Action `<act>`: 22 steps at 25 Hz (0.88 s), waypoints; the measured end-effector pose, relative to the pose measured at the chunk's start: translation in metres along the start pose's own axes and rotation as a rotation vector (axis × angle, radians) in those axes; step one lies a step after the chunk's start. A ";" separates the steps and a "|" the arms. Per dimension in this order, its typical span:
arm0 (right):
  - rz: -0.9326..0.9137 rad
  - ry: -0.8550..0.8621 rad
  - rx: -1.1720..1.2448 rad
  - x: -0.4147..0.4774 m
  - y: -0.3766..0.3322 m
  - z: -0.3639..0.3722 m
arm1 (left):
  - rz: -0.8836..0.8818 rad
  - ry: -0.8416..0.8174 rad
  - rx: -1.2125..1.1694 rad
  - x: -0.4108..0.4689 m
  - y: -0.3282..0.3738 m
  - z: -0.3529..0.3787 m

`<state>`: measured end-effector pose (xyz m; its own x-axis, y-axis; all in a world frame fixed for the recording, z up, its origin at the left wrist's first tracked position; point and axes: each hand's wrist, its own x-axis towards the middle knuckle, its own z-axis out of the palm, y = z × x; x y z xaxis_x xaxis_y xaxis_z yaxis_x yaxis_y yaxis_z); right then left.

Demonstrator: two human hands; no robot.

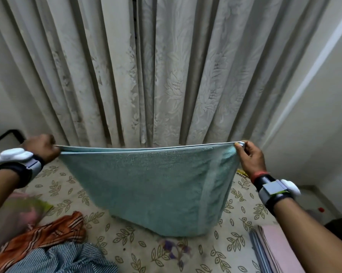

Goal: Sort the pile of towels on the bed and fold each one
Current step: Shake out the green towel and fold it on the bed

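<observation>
The teal towel (pixel 152 186), doubled once, hangs above the bed (pixel 130 247) between both hands. The left hand (pixel 41 147) grips one top corner in a closed fist; the right hand (pixel 249 156) pinches the other. Keep the top edge taut and both layers aligned before halving again. The lower fold appears to touch the bedsheet. Unsorted cloths (pixel 48 249) lie lower left; a folded stack (pixel 274 251) sits right.

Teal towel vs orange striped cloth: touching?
Apart. The head view shows bare leaf-print sheet between the teal towel and the orange striped cloth.
</observation>
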<state>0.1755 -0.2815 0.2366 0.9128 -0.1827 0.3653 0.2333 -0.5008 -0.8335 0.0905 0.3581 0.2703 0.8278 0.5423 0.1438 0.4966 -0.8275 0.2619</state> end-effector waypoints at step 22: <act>0.213 0.176 0.116 -0.006 0.021 -0.013 | 0.857 0.040 0.023 -0.034 0.000 -0.033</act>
<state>0.1702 -0.3016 0.2225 0.8755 -0.4222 0.2349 0.0888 -0.3373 -0.9372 0.0534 0.3445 0.2967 0.9103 -0.2670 0.3163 -0.2902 -0.9565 0.0280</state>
